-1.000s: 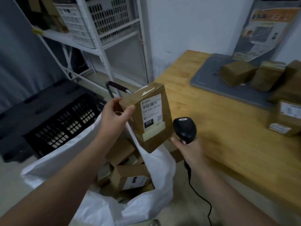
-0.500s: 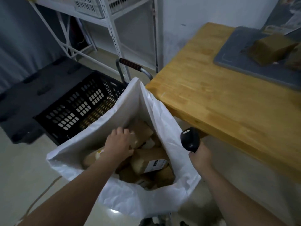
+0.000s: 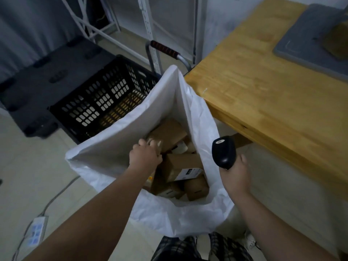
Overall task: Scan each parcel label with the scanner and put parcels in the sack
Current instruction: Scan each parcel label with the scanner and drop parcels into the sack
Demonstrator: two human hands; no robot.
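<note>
Your left hand is inside the white sack, fingers curled over a cardboard parcel. Your right hand, beside it, grips the barcode scanner.

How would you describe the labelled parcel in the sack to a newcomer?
Find the white sack on the floor beside the wooden table. Among the brown parcels inside, look just right of the left hand. The parcel there alone shows an upturned white label with a dark patch.
</note>
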